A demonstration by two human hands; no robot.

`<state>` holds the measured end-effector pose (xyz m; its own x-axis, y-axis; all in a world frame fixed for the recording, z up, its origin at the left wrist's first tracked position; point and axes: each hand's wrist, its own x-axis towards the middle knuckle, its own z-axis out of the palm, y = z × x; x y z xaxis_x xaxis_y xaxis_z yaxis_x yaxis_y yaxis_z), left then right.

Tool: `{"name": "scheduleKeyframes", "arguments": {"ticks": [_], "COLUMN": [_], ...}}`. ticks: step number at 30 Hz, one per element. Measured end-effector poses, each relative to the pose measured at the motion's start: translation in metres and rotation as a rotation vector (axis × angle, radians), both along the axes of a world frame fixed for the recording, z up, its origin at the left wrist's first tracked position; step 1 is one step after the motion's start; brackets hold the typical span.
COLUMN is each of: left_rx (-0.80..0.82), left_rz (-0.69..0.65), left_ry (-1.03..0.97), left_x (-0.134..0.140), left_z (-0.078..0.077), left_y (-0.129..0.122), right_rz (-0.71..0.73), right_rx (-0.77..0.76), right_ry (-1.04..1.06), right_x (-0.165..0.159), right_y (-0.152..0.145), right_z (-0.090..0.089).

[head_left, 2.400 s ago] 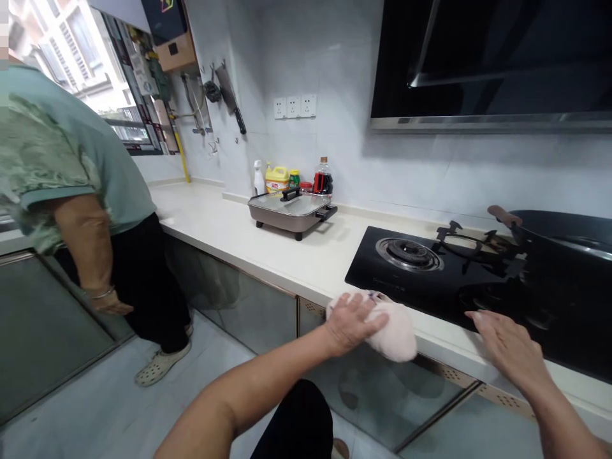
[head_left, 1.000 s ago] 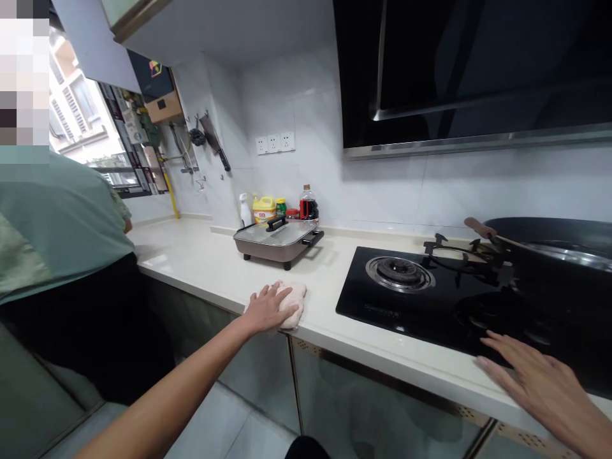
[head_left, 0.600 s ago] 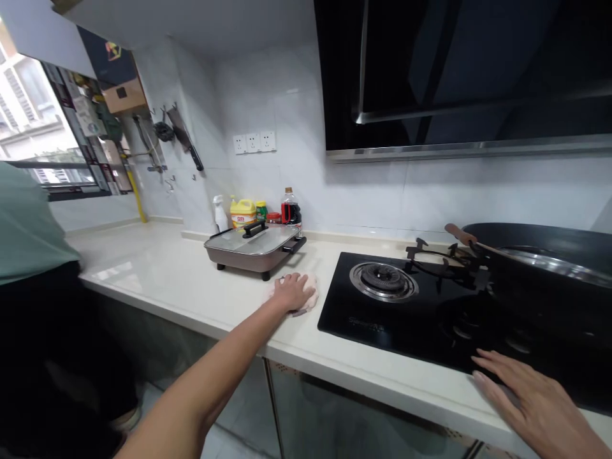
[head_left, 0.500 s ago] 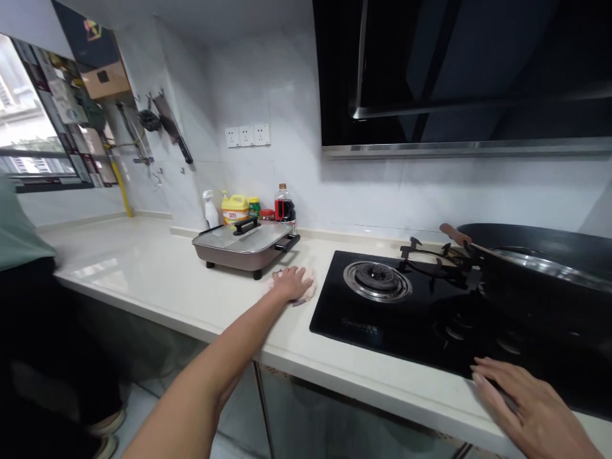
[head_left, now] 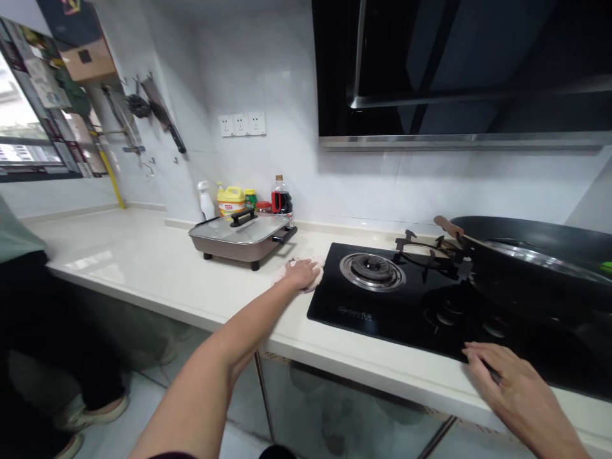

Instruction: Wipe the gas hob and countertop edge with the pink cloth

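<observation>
My left hand (head_left: 303, 273) presses down on a pale cloth (head_left: 313, 284), partly covered by the fingers. The cloth lies on the white countertop, between the electric pan and the left edge of the black gas hob (head_left: 377, 322). Just behind and left of that hand stands the brown rectangular electric pan (head_left: 234, 245) with its glass lid on. My right hand (head_left: 514, 376) rests at the front edge of the hob, fingers stretched out and thumb a little apart, with nothing seen in it. Its palm side is hidden.
A black wok (head_left: 516, 271) with a wooden handle (head_left: 448, 225) sits at the hob's right. A pot stand (head_left: 425, 255) is beside it. Bottles, including a dark sauce bottle (head_left: 282, 197), line the wall. A cleaver (head_left: 160, 111) hangs left. Another person (head_left: 23, 287) stands at far left.
My left hand has slid the cloth slightly right and away from me, toward the hob's edge. My right hand has shifted slightly left, its fingers drawn a little closer. The view has tilted down a little.
</observation>
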<state>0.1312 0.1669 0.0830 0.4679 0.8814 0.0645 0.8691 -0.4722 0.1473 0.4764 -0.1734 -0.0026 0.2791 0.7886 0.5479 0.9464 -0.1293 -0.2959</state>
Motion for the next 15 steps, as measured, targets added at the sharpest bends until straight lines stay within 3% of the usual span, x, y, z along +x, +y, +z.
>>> {"name": "scheduleKeyframes", "arguments": {"ticks": [6, 9, 12, 15], "left_rx": [0.101, 0.199, 0.209, 0.116], "left_rz": [-0.143, -0.272, -0.307, -0.162], "left_ry": [0.008, -0.04, -0.07, -0.048], "left_x": [-0.076, -0.115, -0.142, -0.157], "left_z": [-0.016, -0.026, -0.027, -0.021], "left_y": [-0.096, -0.13, -0.135, -0.11], "right_rz": [0.03, 0.043, 0.054, 0.067], "right_rx": [0.026, 0.037, 0.016, 0.003], "right_ry": [0.015, 0.044, 0.09, 0.131], "right_x": [0.0, 0.005, 0.01, 0.016], "right_y": [0.003, 0.006, 0.007, 0.006], "right_z": [-0.002, -0.006, -0.007, -0.008]}}
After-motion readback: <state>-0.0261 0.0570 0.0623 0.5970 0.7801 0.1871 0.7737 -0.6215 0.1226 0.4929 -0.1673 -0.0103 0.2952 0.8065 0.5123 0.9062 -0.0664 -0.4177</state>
